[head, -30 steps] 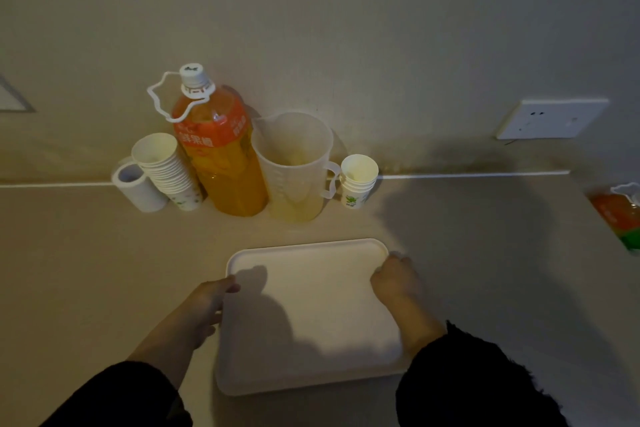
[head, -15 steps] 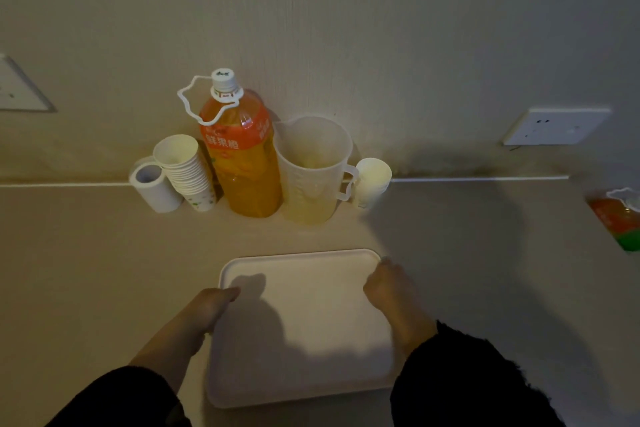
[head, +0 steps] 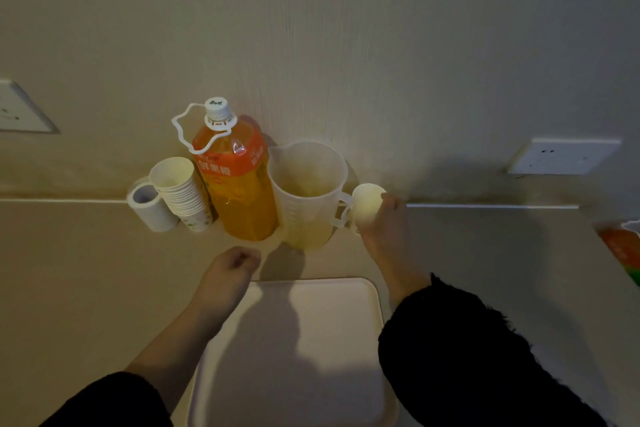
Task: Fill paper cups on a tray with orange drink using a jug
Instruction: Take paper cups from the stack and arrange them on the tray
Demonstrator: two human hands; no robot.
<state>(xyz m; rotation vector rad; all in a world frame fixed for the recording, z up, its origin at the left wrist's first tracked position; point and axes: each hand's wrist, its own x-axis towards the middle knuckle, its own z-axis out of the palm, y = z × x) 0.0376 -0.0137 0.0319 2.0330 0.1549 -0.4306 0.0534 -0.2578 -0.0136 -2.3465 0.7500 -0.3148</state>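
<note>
A white tray [head: 311, 340] lies bare on the counter in front of me. Behind it stand a large bottle of orange drink [head: 235, 180] and a translucent jug [head: 306, 194] with its handle to the right. My right hand [head: 382, 229] grips a small stack of paper cups [head: 367, 201] just right of the jug's handle. My left hand [head: 228, 270] hovers with loosely curled fingers, holding nothing, in front of the bottle. A taller stack of paper cups [head: 181, 189] leans left of the bottle.
A white roll [head: 149, 206] stands left of the tall cup stack. The wall rises right behind the row, with sockets at left [head: 20, 109] and right [head: 562, 156]. An orange and green packet [head: 623, 250] lies at the counter's right edge.
Both hands have left the tray. My right hand reached forward and took hold of the small cup stack; my left hand moved forward toward the bottle. The camera tilted up.
</note>
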